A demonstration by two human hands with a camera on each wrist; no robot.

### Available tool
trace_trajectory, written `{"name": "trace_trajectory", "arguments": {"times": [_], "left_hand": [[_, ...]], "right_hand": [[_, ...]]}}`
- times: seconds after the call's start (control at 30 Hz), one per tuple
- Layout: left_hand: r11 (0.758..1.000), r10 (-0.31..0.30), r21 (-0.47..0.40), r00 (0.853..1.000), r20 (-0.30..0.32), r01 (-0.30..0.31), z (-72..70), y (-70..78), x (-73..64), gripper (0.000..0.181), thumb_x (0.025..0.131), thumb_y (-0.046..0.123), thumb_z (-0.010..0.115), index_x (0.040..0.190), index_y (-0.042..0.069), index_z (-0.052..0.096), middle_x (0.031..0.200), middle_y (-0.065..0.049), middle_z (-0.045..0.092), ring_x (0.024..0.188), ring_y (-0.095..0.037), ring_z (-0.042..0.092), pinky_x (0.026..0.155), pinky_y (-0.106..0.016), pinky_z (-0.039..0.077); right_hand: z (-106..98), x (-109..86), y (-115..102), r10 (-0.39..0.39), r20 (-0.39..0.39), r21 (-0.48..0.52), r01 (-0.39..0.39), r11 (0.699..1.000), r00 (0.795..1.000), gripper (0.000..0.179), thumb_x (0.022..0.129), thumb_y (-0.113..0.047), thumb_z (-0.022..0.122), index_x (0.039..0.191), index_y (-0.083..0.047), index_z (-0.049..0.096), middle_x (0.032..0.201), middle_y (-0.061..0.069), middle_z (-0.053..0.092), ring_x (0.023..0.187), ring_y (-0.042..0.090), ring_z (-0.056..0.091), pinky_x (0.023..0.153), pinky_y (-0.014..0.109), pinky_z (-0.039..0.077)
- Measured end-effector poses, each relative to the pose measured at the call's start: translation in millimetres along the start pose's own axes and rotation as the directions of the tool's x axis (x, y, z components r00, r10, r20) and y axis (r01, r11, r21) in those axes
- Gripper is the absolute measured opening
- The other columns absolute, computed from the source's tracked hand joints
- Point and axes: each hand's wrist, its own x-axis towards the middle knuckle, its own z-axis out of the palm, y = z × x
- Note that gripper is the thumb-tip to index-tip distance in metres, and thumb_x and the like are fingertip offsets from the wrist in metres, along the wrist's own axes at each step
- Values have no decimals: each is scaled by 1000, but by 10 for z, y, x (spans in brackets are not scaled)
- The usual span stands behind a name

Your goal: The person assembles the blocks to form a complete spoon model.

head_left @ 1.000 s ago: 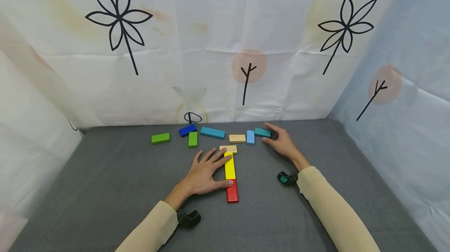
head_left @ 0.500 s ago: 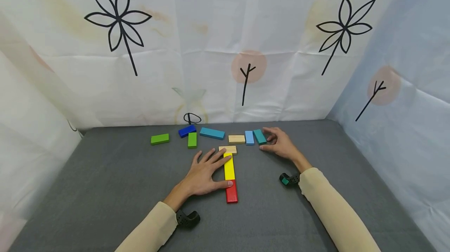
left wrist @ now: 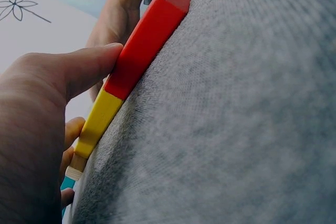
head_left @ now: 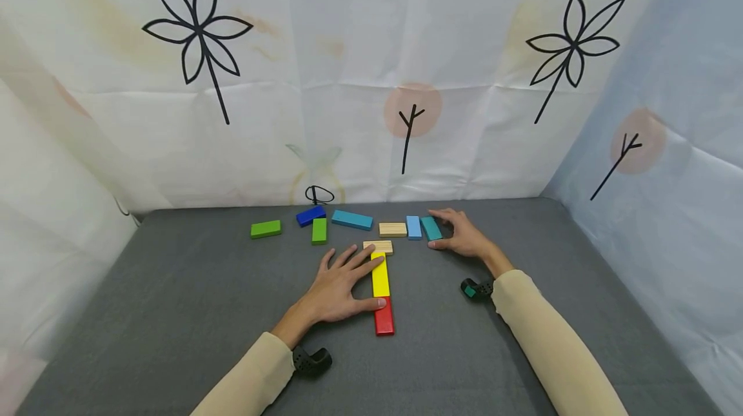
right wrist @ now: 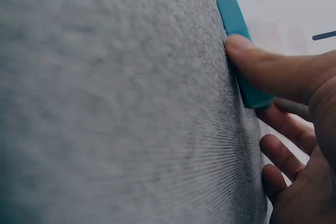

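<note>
Our L hand (head_left: 335, 292)'s spread wide, no grip, thumb touching red block (head_left: 384, 322), fingertips at yellow block (head_left: 380, 280) & near wood block (head_left: 384, 246). Our R hand (head_left: 469, 239), part-closed, pinches teal block (head_left: 431, 228), approx 2 o'clock from yellow block. Light-blue block (head_left: 413, 227)'s just beside teal block @ 9 o'clock. We've a green block (head_left: 266, 229) approx 10 o'clock from L hand on gray worktop (head_left: 203, 300).

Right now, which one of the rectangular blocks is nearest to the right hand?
The teal rectangular block at the right end of the back row: only this one lies between thumb and fingers of the right hand.
</note>
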Motion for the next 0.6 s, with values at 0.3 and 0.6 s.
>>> {"name": "trace_trajectory", "arguments": {"times": [0.3,0.6], "left_hand": [[1000,2,-6,1000,0,-2,-7,3,5,86,88,78,51,159,33,35,169,10,17,154,-30,14,117,-66,-3],[1000,-7,7,1000,9,6,-19,6,14,87,88,79,50,160,33,35,169,9,17,154,-30,14,117,-67,-2]], "right_hand": [[70,-186,-165,51,-134,65,-42,997,990,68,80,-28,89,138,-6,62,120,16,56,104,32,53,85,49,45],[284,-393,-433,-11,-141,126,29,992,990,63,80,-28,88,135,-10,65,113,6,56,101,28,55,84,43,45]]}}
